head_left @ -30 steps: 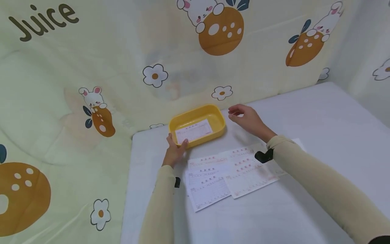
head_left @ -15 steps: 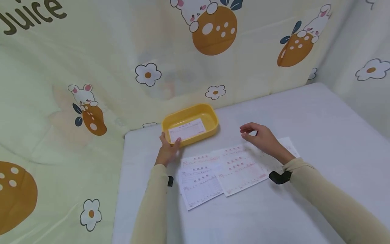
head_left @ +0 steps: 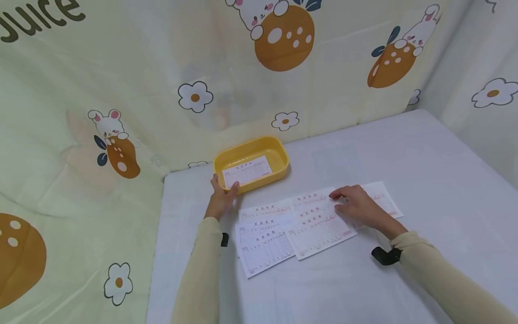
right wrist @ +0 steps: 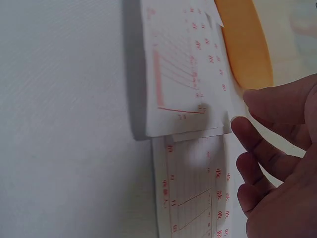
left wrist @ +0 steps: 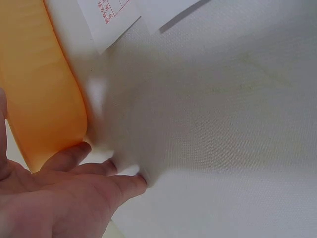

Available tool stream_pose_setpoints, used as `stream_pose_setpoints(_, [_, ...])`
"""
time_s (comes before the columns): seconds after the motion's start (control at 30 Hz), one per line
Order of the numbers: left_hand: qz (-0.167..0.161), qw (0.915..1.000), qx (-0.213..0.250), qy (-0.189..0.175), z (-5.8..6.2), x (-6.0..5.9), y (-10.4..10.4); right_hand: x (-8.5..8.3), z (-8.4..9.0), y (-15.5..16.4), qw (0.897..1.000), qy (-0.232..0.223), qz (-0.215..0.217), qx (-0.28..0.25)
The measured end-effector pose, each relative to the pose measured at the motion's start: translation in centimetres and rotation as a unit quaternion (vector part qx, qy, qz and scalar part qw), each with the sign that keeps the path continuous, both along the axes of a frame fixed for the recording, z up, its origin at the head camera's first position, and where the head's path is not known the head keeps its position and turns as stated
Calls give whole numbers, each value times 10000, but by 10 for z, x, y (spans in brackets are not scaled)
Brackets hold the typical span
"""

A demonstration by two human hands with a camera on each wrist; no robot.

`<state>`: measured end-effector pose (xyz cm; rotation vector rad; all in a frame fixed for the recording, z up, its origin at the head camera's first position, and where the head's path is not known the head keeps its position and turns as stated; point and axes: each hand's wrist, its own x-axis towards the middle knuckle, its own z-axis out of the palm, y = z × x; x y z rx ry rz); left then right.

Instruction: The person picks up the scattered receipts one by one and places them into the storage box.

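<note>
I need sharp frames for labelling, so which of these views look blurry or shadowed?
Head view: evenly lit and sharp, though the print on the paper slips is too small to read. Left wrist view: the yellow tray and left hand are soft, with a broad shadow on the cloth. Right wrist view: the right hand is blurred.

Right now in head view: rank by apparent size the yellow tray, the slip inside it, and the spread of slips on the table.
1. spread of slips, covering the most area
2. yellow tray
3. slip in the tray, fitting inside the tray floor

The spread lies nearer the camera, but the gap looks clear.
</note>
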<state>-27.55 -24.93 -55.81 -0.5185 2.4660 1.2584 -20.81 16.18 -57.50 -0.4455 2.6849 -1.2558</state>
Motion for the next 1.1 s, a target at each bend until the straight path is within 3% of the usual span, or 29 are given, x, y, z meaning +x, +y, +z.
stream_pose_setpoints(0.53, [117,9999,-12,-57,2,1,4,-1,-30,-3,9956,709,-18,611])
stream_pose_setpoints(0.8, [193,9997,34,-132,-1,-1,4,0,-29,-1,9981,359,58,495])
stream_pose_setpoints(1.1, [195,9997,62,-100,-4,-1,2,1,-22,7,9973,566,158,429])
